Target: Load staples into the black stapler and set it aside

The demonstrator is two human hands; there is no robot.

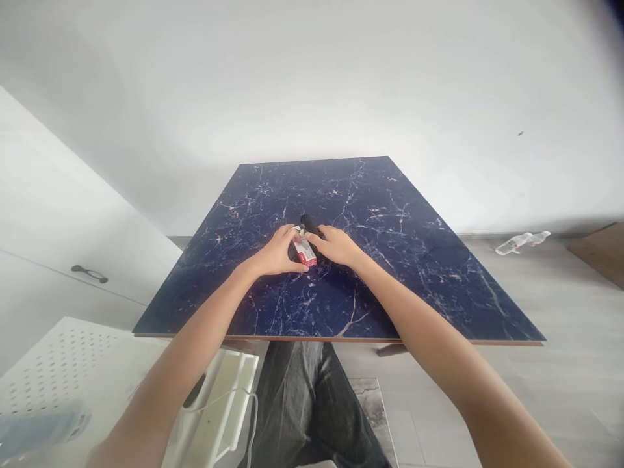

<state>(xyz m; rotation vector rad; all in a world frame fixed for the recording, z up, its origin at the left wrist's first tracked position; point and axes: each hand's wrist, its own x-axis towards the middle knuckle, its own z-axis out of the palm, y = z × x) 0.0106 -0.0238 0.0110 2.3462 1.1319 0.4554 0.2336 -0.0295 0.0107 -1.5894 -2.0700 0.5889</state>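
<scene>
A small red and white box [307, 255] with printed sides is near the middle of the dark blue marbled table. My left hand [280, 253] curls around its left side, the thumb at the near red end and the fingers toward the far end. Beside the box, on its right, is a dark, elongated object [309, 224]; its kind does not show. My right hand [338, 246] closes over this object from the right, with its thumb reaching across to the box's upper face. The fingertips of both hands are partly hidden.
The table [390, 292] has its far edge near a white wall. A white perforated surface [58, 364] and a pale rack [234, 403] with a cable stand at lower left. Clear plastic bottles [522, 242] lie on the floor at right, near a brown board [599, 250].
</scene>
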